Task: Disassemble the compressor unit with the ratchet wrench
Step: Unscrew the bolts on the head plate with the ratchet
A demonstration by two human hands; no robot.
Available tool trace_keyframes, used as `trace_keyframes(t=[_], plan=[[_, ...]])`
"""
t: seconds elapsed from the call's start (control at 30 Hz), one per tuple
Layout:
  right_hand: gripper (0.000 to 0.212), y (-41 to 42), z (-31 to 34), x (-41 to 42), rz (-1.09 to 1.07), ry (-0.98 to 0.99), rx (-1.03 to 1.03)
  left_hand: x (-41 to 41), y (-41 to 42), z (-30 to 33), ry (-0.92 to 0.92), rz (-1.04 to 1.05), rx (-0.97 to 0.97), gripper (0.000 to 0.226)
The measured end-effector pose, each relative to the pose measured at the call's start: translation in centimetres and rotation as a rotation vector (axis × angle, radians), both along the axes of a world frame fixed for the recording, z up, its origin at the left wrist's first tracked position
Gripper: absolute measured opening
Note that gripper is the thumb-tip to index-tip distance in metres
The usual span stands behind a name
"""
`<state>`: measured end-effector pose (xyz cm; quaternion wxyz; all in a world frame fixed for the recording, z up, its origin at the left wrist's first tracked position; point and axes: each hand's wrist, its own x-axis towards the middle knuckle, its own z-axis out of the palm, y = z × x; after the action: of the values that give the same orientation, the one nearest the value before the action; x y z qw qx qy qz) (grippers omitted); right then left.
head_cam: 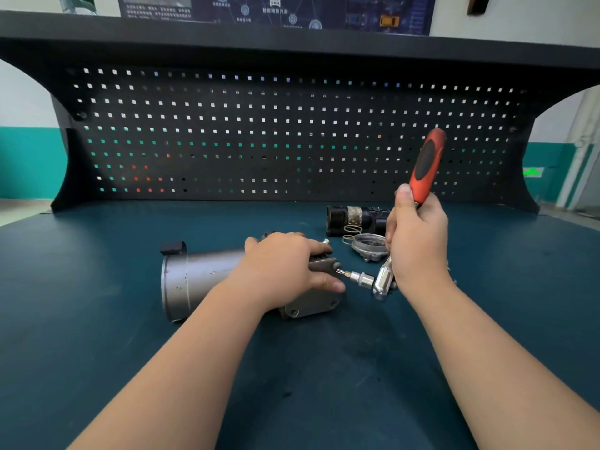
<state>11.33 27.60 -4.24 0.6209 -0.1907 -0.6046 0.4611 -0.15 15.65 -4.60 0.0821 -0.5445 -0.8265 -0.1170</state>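
- Leftmost, the compressor unit (194, 280) lies on its side on the dark blue-green bench top (97, 352), its grey cylindrical body pointing left, with a small black block (173, 247) on its upper left rim.
- Next, the left hand (285, 271) rests over the right end of the unit, fingers curled down around the housing and thumb along the near side, holding it against the bench.
- Just below that hand, a flat grey flange (311, 303) with bolt holes shows at the unit's near right corner.
- Right of the fingertips, the bit and socket (357, 277) of the ratchet wrench (427, 164) meet the unit's end face, lying nearly level.
- Behind, near the pegboard, a black cylindrical part (354, 219) lies on its side, with thin wire rings (352, 232) and a round grey metal cover (370, 246) just in front of it.
- Then the right hand (418, 241) grips the wrench in a closed fist around the lower handle, thumb up; the red and black grip stands up and tilts right, and the chrome head sits below the fist.
- Across the back runs a black perforated pegboard (259, 131).
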Motion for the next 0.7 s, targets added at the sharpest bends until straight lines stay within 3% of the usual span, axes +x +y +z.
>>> trace_keyframes(t=[0.27, 0.7], plan=[[0.026, 0.0, -0.1, 0.0, -0.084, 0.009, -0.028, 0.1, 0.2, -0.7, 0.045, 0.006, 0.051, 0.055], [0.025, -1.5, -0.5, -0.4, -0.421, -0.02, -0.069, -0.2, 0.2, -0.7, 0.043, -0.042, 0.04, 0.033]])
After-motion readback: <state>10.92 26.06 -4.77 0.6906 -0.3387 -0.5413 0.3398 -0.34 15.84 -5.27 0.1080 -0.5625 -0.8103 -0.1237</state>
